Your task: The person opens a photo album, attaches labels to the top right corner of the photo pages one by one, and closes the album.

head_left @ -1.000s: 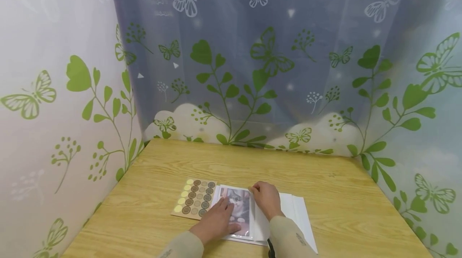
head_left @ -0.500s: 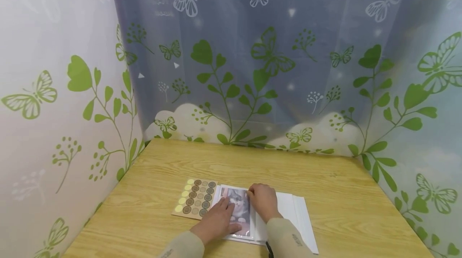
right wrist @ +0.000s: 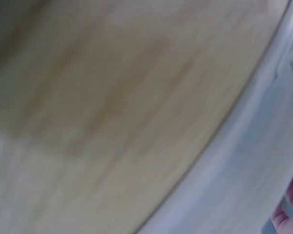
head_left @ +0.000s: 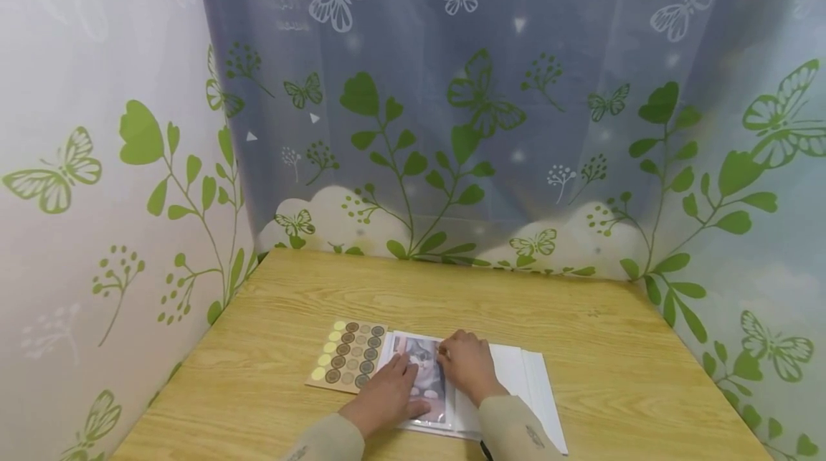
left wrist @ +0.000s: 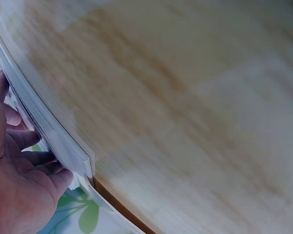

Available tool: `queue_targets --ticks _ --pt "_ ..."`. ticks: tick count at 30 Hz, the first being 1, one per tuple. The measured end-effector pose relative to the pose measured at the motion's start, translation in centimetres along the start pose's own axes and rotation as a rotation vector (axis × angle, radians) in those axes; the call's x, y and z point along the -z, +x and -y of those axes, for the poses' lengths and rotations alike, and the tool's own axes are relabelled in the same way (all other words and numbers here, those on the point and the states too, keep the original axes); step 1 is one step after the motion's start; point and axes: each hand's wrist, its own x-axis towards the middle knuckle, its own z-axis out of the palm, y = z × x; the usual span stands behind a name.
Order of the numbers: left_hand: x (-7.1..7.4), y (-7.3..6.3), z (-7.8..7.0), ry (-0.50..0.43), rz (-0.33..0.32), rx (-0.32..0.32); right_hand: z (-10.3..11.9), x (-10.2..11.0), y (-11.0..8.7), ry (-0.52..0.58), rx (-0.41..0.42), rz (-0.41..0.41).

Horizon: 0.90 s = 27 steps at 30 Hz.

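My left hand (head_left: pixel 387 391) lies with its fingers spread on a cat picture (head_left: pixel 427 379) in a clear plastic sleeve (head_left: pixel 445 416), pressing it against an open white booklet (head_left: pixel 467 412). At the picture's upper right edge, my right hand (head_left: pixel 470 366) pinches the sleeve's edge between thumb and curled fingertips. In the left wrist view the left hand (left wrist: pixel 24 175) reaches over the booklet's layered pages (left wrist: pixel 44 117). The right wrist view has only part of the right hand (right wrist: pixel 292 209) at its border, beyond the white pages (right wrist: pixel 234 161).
A brown sheet of round stickers (head_left: pixel 348 355), in yellow, brown and grey columns, lies left of the booklet. White pages (head_left: pixel 532 382) spread to the right under the right sleeve. Patterned curtains (head_left: pixel 413 160) enclose the wooden table (head_left: pixel 290 289) at the back and both sides.
My right hand has slid a little left and toward me along the picture's upper right edge, its fingertips still together. The left hand stays in place on the picture.
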Motion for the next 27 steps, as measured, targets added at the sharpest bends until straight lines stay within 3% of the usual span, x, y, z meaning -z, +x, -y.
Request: queue_targets --ticks 9,19,27 --pt "0.2 -0.1 0.0 0.006 0.007 0.004 0.2 0.4 -1.1 -0.054 0.122 0.075" --pt "-0.1 0.0 0.1 0.027 0.001 -0.005 0.5 1.0 -2.4 -0.062 0.128 0.201" --pt "-0.2 0.0 0.1 0.013 0.001 0.006 0.5 1.0 -3.1 -0.062 0.129 0.193"
